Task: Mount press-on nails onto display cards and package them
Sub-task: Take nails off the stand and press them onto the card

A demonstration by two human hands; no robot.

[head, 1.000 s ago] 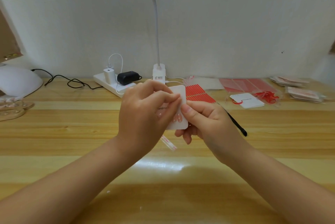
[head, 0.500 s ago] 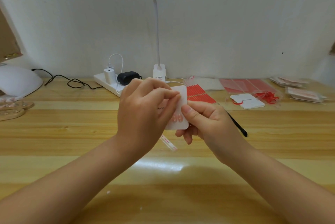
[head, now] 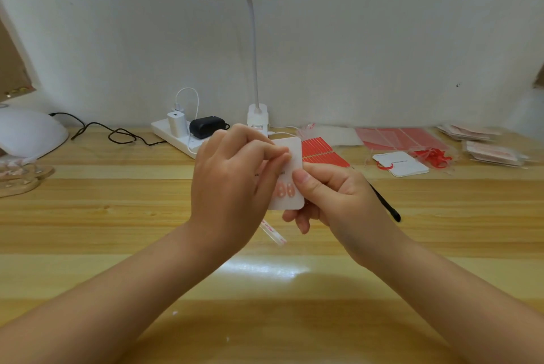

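A white display card [head: 294, 154] is held upright above the wooden table. Two pink press-on nails [head: 285, 190] show on its lower part. My left hand [head: 232, 175] covers the card's left half, its curled fingers pressing on the card face. From the right, my right hand [head: 332, 195] pinches the card's edge with the thumb on the front. A black thin tool [head: 385, 204] sticks out behind my right hand. A peeled tape strip [head: 273, 232] lies on the table under my hands.
A sheet of red adhesive strips [head: 323, 154] lies just behind the card. Further right are a white card with a red loop [head: 400, 163], red bags [head: 400, 138] and packed sets [head: 491, 151]. A power strip [head: 176, 136], lamp base [head: 257, 116] and white nail lamp [head: 26, 131] stand at the back.
The card has shifted slightly in my hands, and my left fingers have slid a little across its face. Both pink nails now show more clearly.
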